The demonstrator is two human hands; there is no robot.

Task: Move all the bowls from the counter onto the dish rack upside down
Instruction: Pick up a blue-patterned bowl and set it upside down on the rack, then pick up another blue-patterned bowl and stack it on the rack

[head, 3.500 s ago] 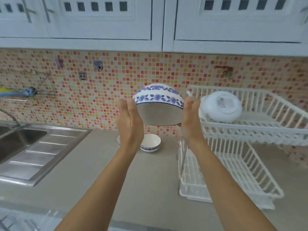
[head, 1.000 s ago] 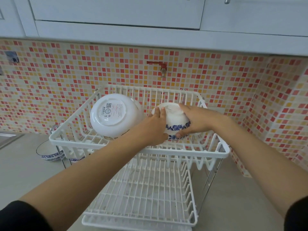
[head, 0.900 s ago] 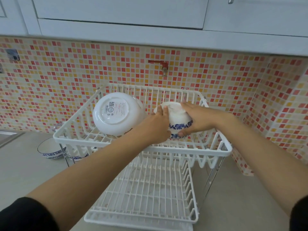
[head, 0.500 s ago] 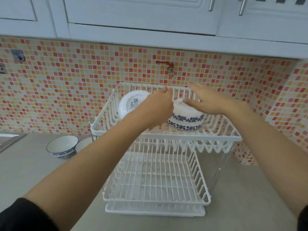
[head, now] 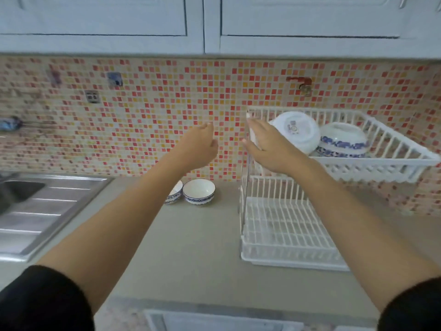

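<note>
On the dish rack upper tier, I count two bowls inverted; two bowls remain upright left of the rack.

Left hand and right hand are released, empty. Nearer counter bowl, likely glazed, rigid, breakable: grasp at rim, both sides.

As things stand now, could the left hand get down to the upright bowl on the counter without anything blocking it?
Probably yes. The left hand is empty and open, above the upright bowl, with only bare counter around. A second bowl sits close on its left, so fingers may brush it.
</note>
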